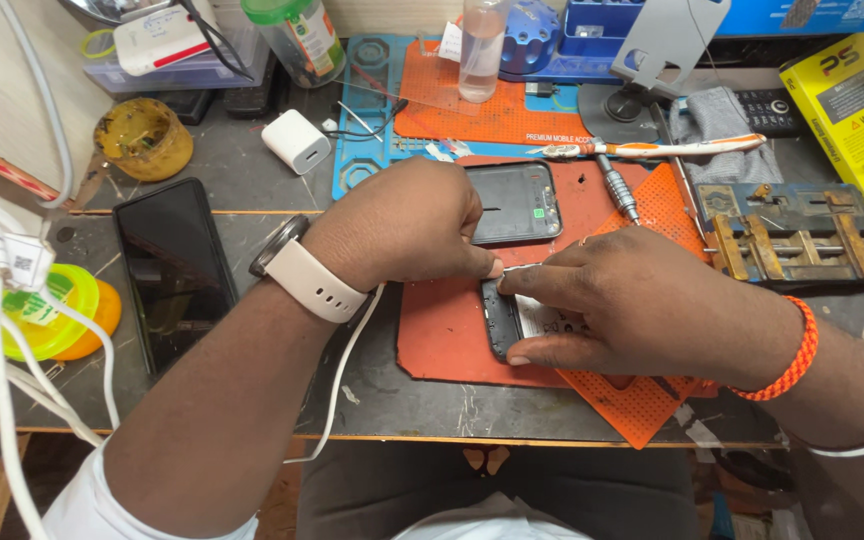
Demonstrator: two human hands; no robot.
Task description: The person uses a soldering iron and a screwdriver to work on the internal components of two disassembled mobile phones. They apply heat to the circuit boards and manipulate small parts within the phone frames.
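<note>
Down on the dark counter (432, 400), near its front edge, over the red mat (447, 335), both hands together on the opened phone (505, 320), right hand (642, 305) pressing it flat, left hand (407, 225) pinching its top edge, loose back cover (514, 203) just behind.

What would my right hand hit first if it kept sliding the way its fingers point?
Probably the left hand: the right hand points leftward across the opened phone, and their fingertips already meet at its upper edge.
</note>
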